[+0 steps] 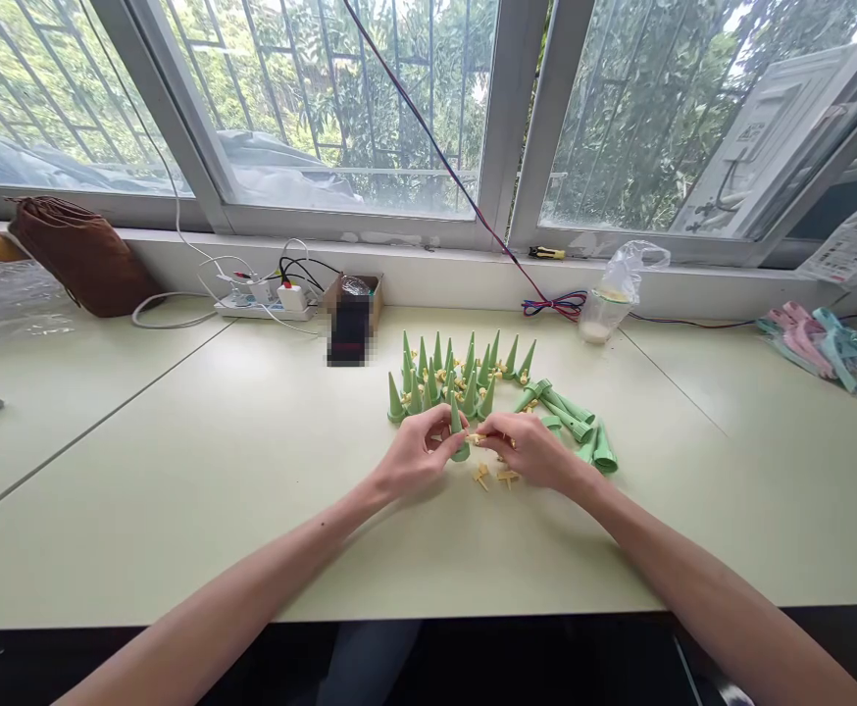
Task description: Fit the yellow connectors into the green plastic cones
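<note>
At a pale table (215, 529) beneath a window (355, 108), a person works with two bare hands. The left hand (420, 453) is partly closed, thumb and fingers curled around a green cone (456, 417) held nearly upright, point up; whether its base rests on the tabletop I cannot tell from here. The right hand (529, 446) is drawn in, thumb and forefinger pinching a small yellow peg (476, 439) beside the lower part of the cone. The gap between peg and cone is too small to make out, so I cannot say if they touch.

A few loose yellow pegs (507, 478) lie on the near side of the right hand. Just beyond the hands, upright green cones (470, 397) stand packed close together, with bits of yellow showing among them. Right of that group, green tubes (576, 424) lie on their sides in a loose heap. Toward the window sit a power strip (252, 312), a small box (377, 299) and a plastic cup (596, 319).
</note>
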### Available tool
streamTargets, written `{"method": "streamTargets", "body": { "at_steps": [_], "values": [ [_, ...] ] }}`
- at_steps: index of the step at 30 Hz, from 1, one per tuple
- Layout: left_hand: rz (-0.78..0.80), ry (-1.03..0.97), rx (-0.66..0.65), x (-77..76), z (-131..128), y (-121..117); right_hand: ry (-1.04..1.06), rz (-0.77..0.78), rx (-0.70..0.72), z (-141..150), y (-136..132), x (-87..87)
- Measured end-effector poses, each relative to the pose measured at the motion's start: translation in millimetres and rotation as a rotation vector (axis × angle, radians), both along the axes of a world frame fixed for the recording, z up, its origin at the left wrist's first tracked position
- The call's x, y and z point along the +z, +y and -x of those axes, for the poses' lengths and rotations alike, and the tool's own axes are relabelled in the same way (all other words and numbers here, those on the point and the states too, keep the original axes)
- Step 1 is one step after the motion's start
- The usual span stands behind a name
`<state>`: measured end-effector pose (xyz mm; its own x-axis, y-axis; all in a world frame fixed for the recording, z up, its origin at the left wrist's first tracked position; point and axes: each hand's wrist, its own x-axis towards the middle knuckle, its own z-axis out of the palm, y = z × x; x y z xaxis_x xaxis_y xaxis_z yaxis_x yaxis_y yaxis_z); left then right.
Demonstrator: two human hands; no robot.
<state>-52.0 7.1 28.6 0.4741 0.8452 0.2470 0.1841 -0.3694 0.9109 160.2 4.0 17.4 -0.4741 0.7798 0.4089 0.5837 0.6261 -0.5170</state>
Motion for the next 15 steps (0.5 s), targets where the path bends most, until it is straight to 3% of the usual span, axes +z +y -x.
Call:
{"method": "streamTargets", "body": {
  "at_steps": [15],
  "values": [
    [-0.171,0.126,0.014,-1.6,0.8,-1.8,-0.045,0.008,0.019,-1.9,0.9,-3.1]
  ]
}}
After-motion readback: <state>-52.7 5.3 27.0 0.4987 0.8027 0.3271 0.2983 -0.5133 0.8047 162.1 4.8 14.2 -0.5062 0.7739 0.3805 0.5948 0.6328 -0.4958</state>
